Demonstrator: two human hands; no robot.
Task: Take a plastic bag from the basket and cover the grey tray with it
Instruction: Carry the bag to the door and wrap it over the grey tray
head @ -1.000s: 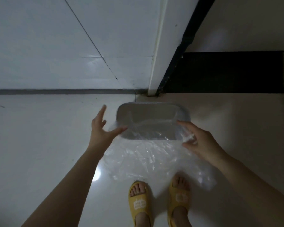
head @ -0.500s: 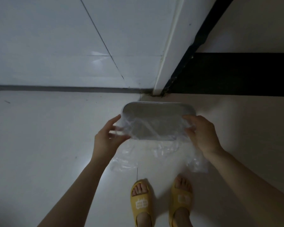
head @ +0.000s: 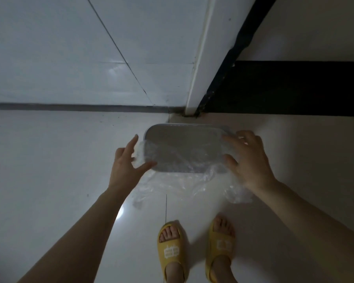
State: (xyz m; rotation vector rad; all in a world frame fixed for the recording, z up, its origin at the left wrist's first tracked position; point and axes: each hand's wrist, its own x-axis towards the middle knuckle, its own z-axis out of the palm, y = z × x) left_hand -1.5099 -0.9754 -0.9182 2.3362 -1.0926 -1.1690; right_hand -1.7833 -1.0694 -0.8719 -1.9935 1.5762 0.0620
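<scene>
Our left hand (head: 124, 168) has its fingers (head: 131, 145) spread apart, thumb touching the near left corner of the rounded rectangular grey metal tray (head: 183, 148) and the rest reaching up along its left end, where crumpled film bunches against the palm. Our right hand (head: 248, 160) curls its fingers (head: 231, 139) over the tray's right end, pressing the thin transparent plastic bag (head: 182, 184) against the rim; whether they pinch the film or only press it we cannot tell. The tray is held above the pale glossy tiled floor (head: 49, 170), its long axis running left to right across the view, its open face turned towards us. The bag lies wrinkled over the lower part of the tray, while the far strip shows bare grey, and the loose remainder hangs below the near edge and past the right wrist. Below stand our feet in a pair of yellow rubber slippers (head: 172, 252), each with a pale printed mark on the strap, too small to read. Beyond the tray rise a white tiled wall (head: 70, 48) and a white door frame (head: 202, 58) beside a dark opening (head: 284, 88).
</scene>
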